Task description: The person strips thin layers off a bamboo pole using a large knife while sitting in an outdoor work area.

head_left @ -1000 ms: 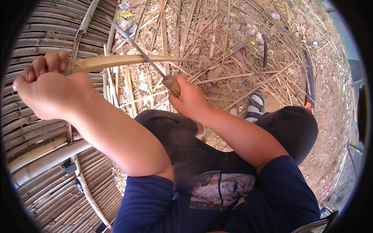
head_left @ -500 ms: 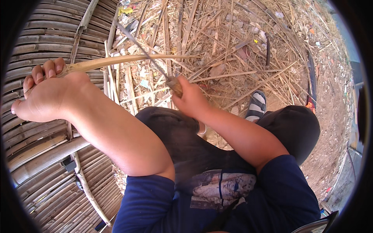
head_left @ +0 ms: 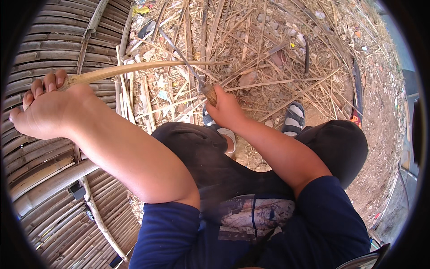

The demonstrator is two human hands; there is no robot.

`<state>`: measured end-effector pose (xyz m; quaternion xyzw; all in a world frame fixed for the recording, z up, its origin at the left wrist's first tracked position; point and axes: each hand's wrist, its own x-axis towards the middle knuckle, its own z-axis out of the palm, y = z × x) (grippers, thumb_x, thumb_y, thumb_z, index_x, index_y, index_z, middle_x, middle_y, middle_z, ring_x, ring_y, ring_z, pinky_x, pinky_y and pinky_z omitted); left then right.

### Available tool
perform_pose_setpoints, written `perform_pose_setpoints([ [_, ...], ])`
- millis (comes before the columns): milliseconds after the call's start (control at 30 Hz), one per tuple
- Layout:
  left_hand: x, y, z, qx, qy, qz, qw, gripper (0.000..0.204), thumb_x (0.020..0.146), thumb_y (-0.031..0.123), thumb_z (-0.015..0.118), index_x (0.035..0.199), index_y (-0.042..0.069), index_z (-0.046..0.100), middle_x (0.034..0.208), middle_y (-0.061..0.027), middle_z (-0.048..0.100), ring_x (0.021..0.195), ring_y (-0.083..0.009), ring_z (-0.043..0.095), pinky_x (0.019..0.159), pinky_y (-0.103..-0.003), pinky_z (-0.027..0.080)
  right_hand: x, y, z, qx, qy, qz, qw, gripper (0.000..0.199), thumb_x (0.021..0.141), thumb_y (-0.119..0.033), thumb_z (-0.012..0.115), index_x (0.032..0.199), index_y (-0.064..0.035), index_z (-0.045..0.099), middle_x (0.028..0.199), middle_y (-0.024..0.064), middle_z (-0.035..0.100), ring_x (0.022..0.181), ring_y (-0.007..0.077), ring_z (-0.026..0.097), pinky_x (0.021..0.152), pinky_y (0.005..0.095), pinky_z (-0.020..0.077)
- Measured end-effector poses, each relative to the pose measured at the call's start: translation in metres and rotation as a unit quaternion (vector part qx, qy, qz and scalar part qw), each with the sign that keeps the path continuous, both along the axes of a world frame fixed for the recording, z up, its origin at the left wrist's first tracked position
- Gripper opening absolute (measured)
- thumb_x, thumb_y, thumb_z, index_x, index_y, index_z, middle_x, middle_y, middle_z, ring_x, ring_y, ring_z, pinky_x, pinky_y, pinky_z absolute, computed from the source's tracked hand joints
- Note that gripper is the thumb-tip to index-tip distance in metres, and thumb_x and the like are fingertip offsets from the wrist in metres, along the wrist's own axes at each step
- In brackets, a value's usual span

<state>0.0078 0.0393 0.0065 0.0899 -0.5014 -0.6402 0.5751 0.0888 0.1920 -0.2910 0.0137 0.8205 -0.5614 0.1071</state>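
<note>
My left hand (head_left: pixel 50 107) is raised at the far left, fingers closed around the thick end of a pale split bamboo strip (head_left: pixel 130 67). The strip reaches rightward and narrows to a thin tip. In front of my body, my right hand (head_left: pixel 226 109) grips the wooden handle of a long, narrow-bladed knife (head_left: pixel 208 93). Its blade points up and to the left and crosses the strip near the thin end. I cannot tell whether the blade touches the strip.
A bamboo slat wall (head_left: pixel 58 56) stands close on the left. Bamboo strips and shavings (head_left: pixel 268 58) litter the ground ahead. My sandalled foot (head_left: pixel 293 119) rests on bare earth, and a dark pole-like piece (head_left: pixel 357 87) lies to the right.
My right hand and the knife have shifted slightly right, and the blade has swung to the right along the strip. My left hand has drifted slightly left with the strip still held.
</note>
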Motion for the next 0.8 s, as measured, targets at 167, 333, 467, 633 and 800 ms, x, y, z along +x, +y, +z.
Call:
perform_pose_setpoints([
  [167,0.005,-0.013,0.002,0.033,-0.010,-0.004,0.999,0.033,0.104,0.034,0.033,0.079,0.013,0.034,0.066,-0.0002,0.034,0.054,-0.0137,0.027,0.054,-0.033,0.026,0.017,0.020,-0.085,0.119,-0.041,-0.075,0.989,0.034,0.085,-0.014,0.068,0.111,0.0015,0.054,0.090,0.0255,0.069,0.083,0.0438,0.069,0.072,0.0472,0.0533],
  [333,0.034,-0.049,0.022,-0.026,0.052,-0.144,0.988,0.040,0.106,0.030,0.031,0.069,0.015,0.036,0.060,0.0011,0.034,0.049,-0.0113,0.028,0.052,-0.031,0.028,0.000,0.045,-0.105,-0.071,-0.064,-0.166,0.981,0.027,0.088,-0.014,0.068,0.109,-0.0024,0.055,0.090,0.0146,0.071,0.069,0.0231,0.065,0.063,0.0391,0.0524],
  [467,0.076,-0.090,0.038,-0.005,0.151,-0.226,0.962,0.038,0.100,0.035,0.044,0.067,0.016,0.037,0.061,0.0023,0.035,0.049,-0.0120,0.029,0.052,-0.030,0.026,-0.030,0.051,0.015,-0.334,-0.154,-0.192,0.910,0.024,0.091,-0.012,0.065,0.111,-0.0058,0.052,0.097,0.0106,0.069,0.064,0.0105,0.053,0.061,0.0298,0.0488],
  [633,0.092,-0.113,0.034,0.065,0.279,-0.281,0.916,0.039,0.097,0.036,0.052,0.067,0.017,0.037,0.058,0.0025,0.033,0.047,-0.0125,0.029,0.051,-0.029,0.025,-0.062,0.075,0.118,-0.431,-0.058,-0.236,0.869,0.036,0.093,-0.015,0.067,0.119,-0.0052,0.045,0.109,0.0131,0.067,0.062,0.0103,0.048,0.064,0.0302,0.0495],
  [800,0.076,-0.121,0.022,0.125,0.335,-0.365,0.860,0.040,0.096,0.035,0.054,0.064,0.018,0.037,0.054,0.0039,0.031,0.046,-0.0122,0.029,0.049,-0.029,0.026,-0.082,0.094,0.190,-0.469,0.010,-0.312,0.827,0.040,0.094,-0.025,0.072,0.119,-0.0065,0.046,0.112,0.0132,0.066,0.061,0.0090,0.047,0.061,0.0305,0.0502],
])
